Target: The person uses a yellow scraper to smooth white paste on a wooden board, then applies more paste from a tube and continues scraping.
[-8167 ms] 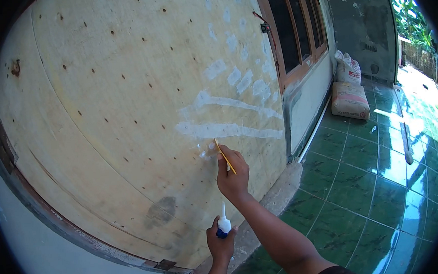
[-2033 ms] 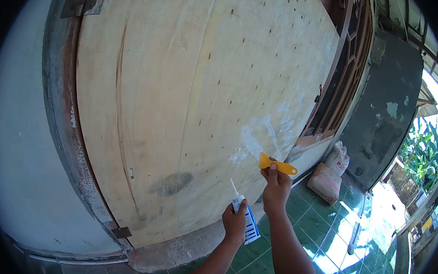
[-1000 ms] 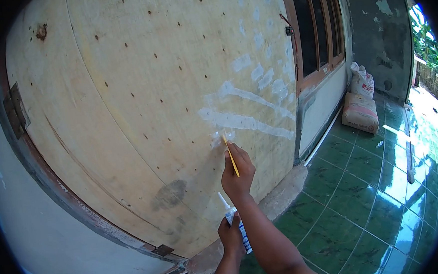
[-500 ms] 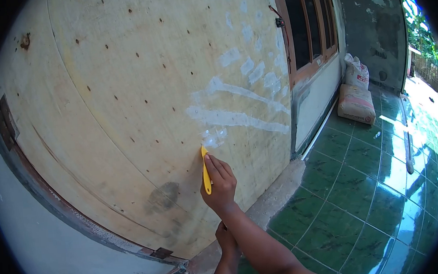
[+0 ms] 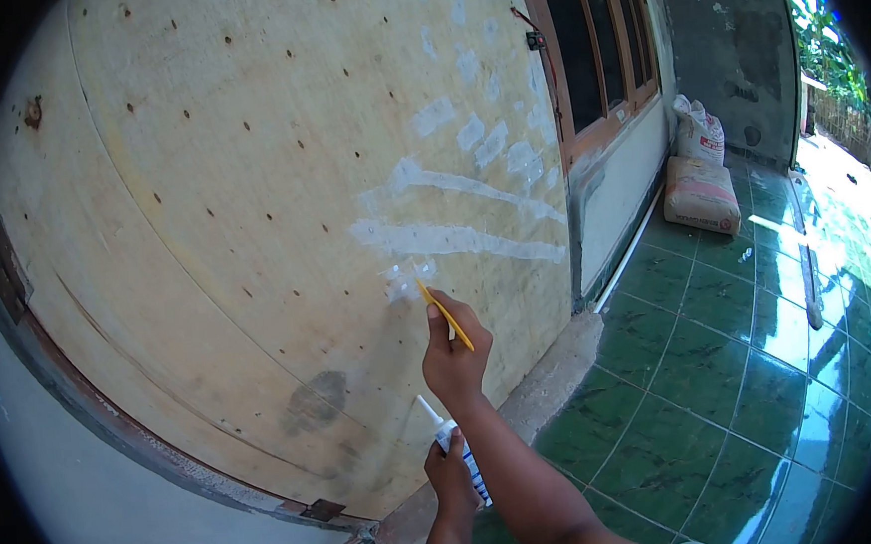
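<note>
My right hand (image 5: 457,348) is closed around a yellow plastic scraper (image 5: 447,317), its tip at a small white filler patch (image 5: 401,280) on the plywood panel (image 5: 242,214). Lower down, my left hand (image 5: 452,480) grips a white bottle (image 5: 476,474) with blue markings and a long pointed nozzle, tilted up toward the panel. My right forearm passes in front of part of the bottle. Above the scraper, white filler streaks (image 5: 453,238) and several smaller patches cover the panel's right side.
Hinges (image 5: 322,506) join the panel to a frame on the left. A window (image 5: 602,52) is at upper right. Two sacks (image 5: 702,196) are stacked by the wall on green floor tiles (image 5: 663,408). A white pipe (image 5: 630,250) runs along the wall base.
My right hand has shifted slightly right and turned the scraper, which now shows edge-on and slants the other way. The bottle in my left hand has come into view. The camera view has shifted slightly.
</note>
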The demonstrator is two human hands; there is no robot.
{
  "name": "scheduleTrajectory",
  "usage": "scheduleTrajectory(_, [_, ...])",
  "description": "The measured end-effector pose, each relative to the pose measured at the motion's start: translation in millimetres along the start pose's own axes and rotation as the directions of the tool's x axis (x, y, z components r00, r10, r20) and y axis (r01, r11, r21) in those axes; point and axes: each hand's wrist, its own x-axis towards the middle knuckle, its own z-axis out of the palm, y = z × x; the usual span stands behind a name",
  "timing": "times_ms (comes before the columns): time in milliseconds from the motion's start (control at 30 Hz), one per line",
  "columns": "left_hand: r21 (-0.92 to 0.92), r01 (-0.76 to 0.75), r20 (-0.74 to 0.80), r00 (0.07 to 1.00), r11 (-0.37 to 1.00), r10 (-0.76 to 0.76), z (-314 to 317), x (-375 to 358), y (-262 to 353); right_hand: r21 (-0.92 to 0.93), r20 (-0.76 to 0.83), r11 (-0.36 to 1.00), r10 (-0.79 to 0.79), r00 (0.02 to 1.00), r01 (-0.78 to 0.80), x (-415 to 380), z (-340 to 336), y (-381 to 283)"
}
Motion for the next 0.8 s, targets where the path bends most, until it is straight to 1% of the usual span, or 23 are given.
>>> scheduleTrajectory(100, [-0.007,-0.083,0.039,0.996,0.997,0.083,-3.3,-0.8,-8.3,-0.053,-0.132,0.997,-0.066,0.989,0.059,21.1,1.1,23.1])
scheduleTrajectory(133, [0.002,-0.084,0.032,0.996,0.996,0.084,-4.7,-0.7,-10.7,-0.056,-0.113,0.992,-0.122,0.986,0.116,23.3,2.2,24.2])
scheduleTrajectory(233, [0.037,-0.079,0.034,0.996,0.996,0.078,-9.5,2.2,-15.0,-0.224,-0.044,0.935,-0.292,0.955,0.275,19.0,15.8,26.9])
scheduleTrajectory(267, [0.052,-0.066,0.045,0.997,0.996,0.063,-11.9,2.9,-16.0,-0.293,0.065,0.913,-0.279,0.958,0.286,12.1,14.9,26.8])
scheduleTrajectory(300, [0.067,-0.052,0.056,0.997,0.996,0.048,-13.6,3.9,-16.8,-0.313,0.061,0.902,-0.294,0.954,0.298,8.2,18.8,25.6])
scheduleTrajectory(367, [0.100,-0.097,0.077,0.993,0.990,0.089,-10.5,-9.2,-4.8,-0.356,0.057,0.878,-0.323,0.945,0.321,-1.6,30.5,21.8])
scheduleTrajectory(400, [0.113,-0.120,0.089,0.990,0.986,0.110,-9.1,-13.7,-0.5,-0.400,0.084,0.852,-0.332,0.940,0.337,-7.0,31.9,20.0])
scheduleTrajectory(500, [0.199,-0.225,0.146,0.969,0.954,0.198,-37.5,25.2,-42.9,-0.436,0.136,0.831,-0.319,0.938,0.346,-25.3,32.9,15.2])
scheduleTrajectory(533, [0.196,-0.190,0.129,0.978,0.962,0.166,-31.3,15.9,-33.5,-0.422,0.124,0.836,-0.332,0.935,0.352,-26.0,29.8,10.0])
scheduleTrajectory(600, [0.188,-0.124,0.096,0.990,0.974,0.108,-11.6,-10.5,-4.4,-0.231,0.067,0.939,-0.247,0.967,0.256,-19.5,18.7,11.0])
scheduleTrajectory(633, [0.133,-0.104,0.081,0.992,0.986,0.094,-9.7,-9.1,-6.9,-0.126,0.043,0.971,-0.200,0.979,0.204,-14.6,12.3,11.3])
scheduleTrajectory(667, [0.076,-0.086,0.065,0.995,0.993,0.081,-7.2,-5.9,-10.9,-0.151,-0.084,0.955,-0.270,0.959,0.256,0.1,8.5,7.3])
scheduleTrajectory(700, [0.016,-0.067,0.049,0.997,0.998,0.066,-6.6,-2.7,-13.5,-0.145,-0.110,0.964,-0.240,0.964,0.224,13.4,6.1,9.0])
scheduleTrajectory(733, [0.042,-0.023,0.024,0.999,0.999,0.022,-6.4,-7.3,-6.9,-0.140,-0.132,0.972,-0.206,0.970,0.187,23.7,3.6,13.9])
scheduleTrajectory(767, [0.026,-0.046,0.039,0.998,0.999,0.045,-7.4,-7.9,-6.9,-0.134,-0.153,0.979,-0.171,0.973,0.151,30.8,2.2,18.6])
scheduleTrajectory(800, [0.010,-0.068,0.052,0.996,0.998,0.068,-8.8,-8.8,-7.6,-0.107,-0.070,0.993,-0.055,0.996,0.048,33.6,1.6,22.0])
